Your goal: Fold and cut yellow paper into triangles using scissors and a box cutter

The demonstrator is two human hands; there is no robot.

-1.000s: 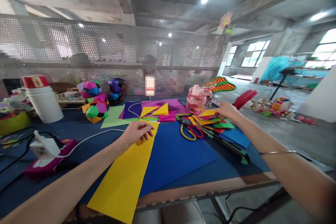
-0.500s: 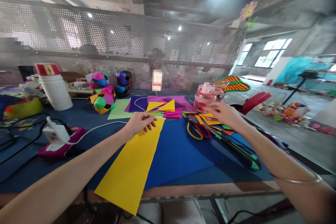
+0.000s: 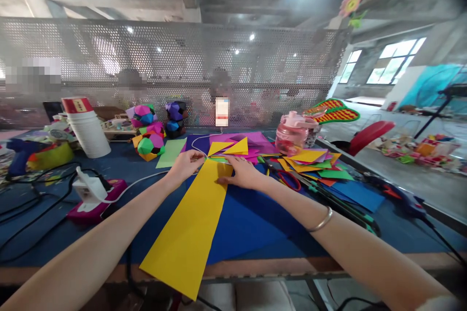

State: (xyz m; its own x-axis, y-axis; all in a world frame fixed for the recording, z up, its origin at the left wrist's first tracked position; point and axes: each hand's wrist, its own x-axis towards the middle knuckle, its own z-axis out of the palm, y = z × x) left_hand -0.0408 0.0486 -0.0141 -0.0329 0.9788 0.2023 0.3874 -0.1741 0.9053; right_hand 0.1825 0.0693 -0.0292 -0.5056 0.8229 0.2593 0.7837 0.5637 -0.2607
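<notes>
Yellow strip [image 3: 188, 228] is slanted, frame centre to lower left; top end flanked: left hand [image 3: 187, 165] pinched, grasp unclear; right hand [image 3: 245, 173] spread, overlapping.

Blue tabletop [image 3: 120, 165] carries white cup stack [image 3: 91, 133], magenta power strip [image 3: 83, 211], blue sheet [image 3: 248, 228] partly under yellow sheet [image 3: 186, 233].

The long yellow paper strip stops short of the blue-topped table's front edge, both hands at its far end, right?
No: in the head view, the long yellow paper strip juts out past the front edge of the blue-topped table. The left hand and right hand are indeed at its far end.
</notes>
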